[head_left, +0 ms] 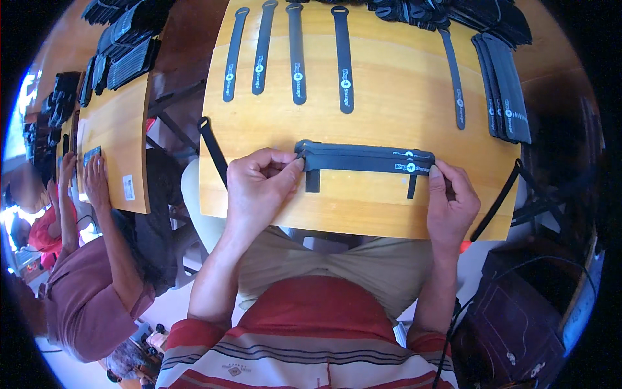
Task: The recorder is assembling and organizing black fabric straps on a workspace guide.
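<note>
A small stack of black storage straps (pixel 356 159) with white print lies level across the near part of the wooden table (pixel 363 207). My left hand (pixel 259 188) pinches its left end, thumb against fingertips. At its right end, my right hand (pixel 452 202) grips the straps between thumb and fingers. Two short black strips stick out from under the stack, a wider strip (pixel 312 181) by my left fingers and a narrower strip (pixel 411 187) by my right thumb. Whatever part of these strips runs beneath the stack is hidden.
Several single straps (pixel 298 58) lie spaced out toward the far side. A narrow strap (pixel 455 84) and an overlapping strap pile (pixel 508 91) lie at the right. More black straps (pixel 414 11) are heaped at the far edge. A co-worker's hands (pixel 97 181) rest on another table at left.
</note>
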### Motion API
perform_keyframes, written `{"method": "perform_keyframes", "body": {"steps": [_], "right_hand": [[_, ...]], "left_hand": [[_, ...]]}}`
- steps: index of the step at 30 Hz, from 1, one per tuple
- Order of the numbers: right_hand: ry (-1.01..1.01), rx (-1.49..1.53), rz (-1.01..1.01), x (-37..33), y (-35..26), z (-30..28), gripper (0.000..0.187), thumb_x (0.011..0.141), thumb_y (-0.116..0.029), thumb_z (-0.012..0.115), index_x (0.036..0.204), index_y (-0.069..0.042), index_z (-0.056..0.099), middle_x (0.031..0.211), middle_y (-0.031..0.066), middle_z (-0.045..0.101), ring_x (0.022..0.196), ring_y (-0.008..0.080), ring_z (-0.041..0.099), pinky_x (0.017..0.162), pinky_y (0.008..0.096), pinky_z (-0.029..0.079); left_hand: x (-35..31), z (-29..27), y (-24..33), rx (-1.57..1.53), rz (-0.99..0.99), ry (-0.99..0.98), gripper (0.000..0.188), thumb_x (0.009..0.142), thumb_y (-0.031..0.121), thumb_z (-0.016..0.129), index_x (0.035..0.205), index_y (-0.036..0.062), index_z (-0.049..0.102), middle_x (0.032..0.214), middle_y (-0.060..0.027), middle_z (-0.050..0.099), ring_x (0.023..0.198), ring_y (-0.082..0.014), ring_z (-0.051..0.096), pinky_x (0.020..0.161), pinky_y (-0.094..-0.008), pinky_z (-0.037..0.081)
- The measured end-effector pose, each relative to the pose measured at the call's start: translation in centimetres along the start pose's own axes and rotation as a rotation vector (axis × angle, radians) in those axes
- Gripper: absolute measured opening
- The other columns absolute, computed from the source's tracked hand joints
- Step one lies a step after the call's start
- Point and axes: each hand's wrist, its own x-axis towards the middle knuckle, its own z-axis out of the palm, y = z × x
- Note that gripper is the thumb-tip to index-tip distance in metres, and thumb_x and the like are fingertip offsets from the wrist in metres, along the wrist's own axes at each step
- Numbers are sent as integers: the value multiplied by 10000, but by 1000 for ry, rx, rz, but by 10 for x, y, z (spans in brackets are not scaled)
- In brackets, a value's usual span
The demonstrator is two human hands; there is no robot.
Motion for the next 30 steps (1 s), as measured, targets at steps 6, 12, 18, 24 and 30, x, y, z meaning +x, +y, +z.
{"method": "perform_keyframes", "body": {"steps": [6, 12, 18, 24, 30], "right_hand": [[-2, -17, -43, 0, 4, -1, 109, 928, -30, 696, 1008, 41, 714, 840, 103, 677, 721, 139, 626, 653, 266, 497], [3, -7, -37, 0, 5, -1, 101, 920, -17, 694, 1000, 43, 710, 831, 108, 675, 716, 143, 627, 651, 269, 498], [7, 20, -7, -1, 4, 0, 105, 911, -13, 697, 1001, 38, 712, 837, 117, 680, 718, 156, 638, 649, 276, 502], [10, -19, 13, 0, 1, -1, 107, 906, -16, 698, 1000, 33, 713, 830, 122, 677, 695, 169, 638, 636, 289, 500], [12, 17, -2, 0, 5, 0, 102, 895, -15, 707, 987, 30, 710, 820, 129, 678, 692, 186, 650, 638, 297, 509]], "left_hand": [[-1, 1, 2, 39, 31, -5, 100, 915, 35, 733, 906, -63, 725, 682, -23, 673, 568, -33, 569, 509, -191, 440], [0, 2, -4, -1, 35, 1, 89, 918, 27, 725, 896, -60, 721, 680, -27, 672, 564, -37, 570, 509, -196, 443], [-1, 4, 2, 72, 25, 22, 87, 919, 25, 724, 894, -58, 718, 688, -29, 674, 561, -44, 574, 508, -198, 441], [-2, 6, 1, 31, -14, 32, 90, 918, 27, 727, 900, -61, 718, 692, -25, 672, 565, -40, 572, 507, -193, 436], [-2, 6, 3, 54, -2, 45, 88, 915, 29, 733, 917, -58, 721, 696, -19, 671, 572, -37, 573, 509, -194, 452]]}}
